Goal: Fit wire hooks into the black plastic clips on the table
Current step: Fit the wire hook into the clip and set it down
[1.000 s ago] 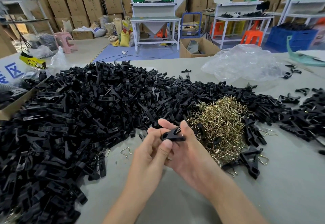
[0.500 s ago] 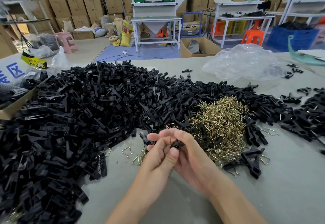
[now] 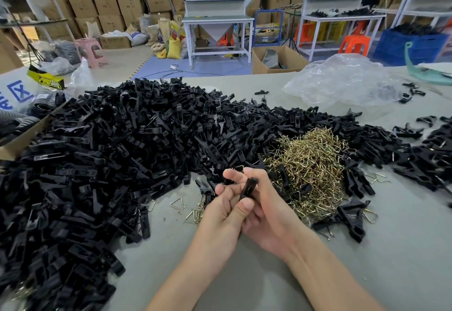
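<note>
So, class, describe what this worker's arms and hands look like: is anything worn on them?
Both the left hand and the right hand are bare, with no gloves. The forearms are bare too, as far as the frame shows; no sleeve, watch, bracelet or ring is visible. The nails that show are short and unpainted.

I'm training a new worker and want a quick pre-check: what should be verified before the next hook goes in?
1. Grip on the black clip by left hand and right hand: ok.
2. Whether that clip is already fitted: cannot tell, the hands hide it.
3. Supply in the wire hook pile close beside the right hand: ok.
4. Spare loose hooks near the left hand: ok.
5. Stock in the clip pile: ok.
</note>
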